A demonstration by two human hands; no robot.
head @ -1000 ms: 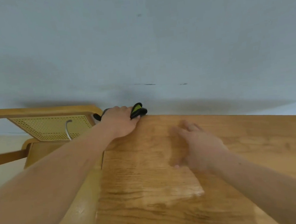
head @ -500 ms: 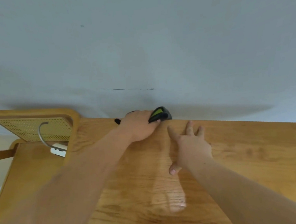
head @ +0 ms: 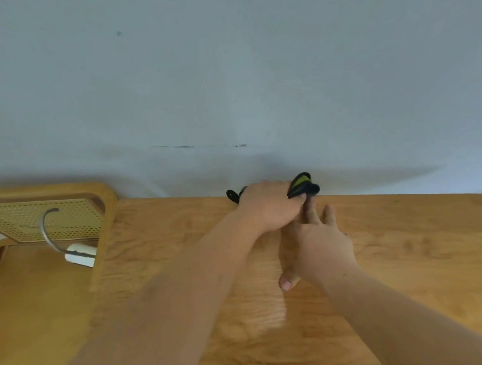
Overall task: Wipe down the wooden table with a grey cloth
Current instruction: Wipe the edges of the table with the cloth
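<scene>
Where wooden table [head: 417, 253] meets wall [head: 222, 66], chair [head: 43, 195] beside

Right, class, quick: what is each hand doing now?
Left hand: closed on a black and green object.
Right hand: open, fingers spread, holding nothing.

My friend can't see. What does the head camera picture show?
A left hand grips a black and green thing at the far edge of a wooden table by a wall. The right hand lies open beside it, and a chair stands left.
</scene>
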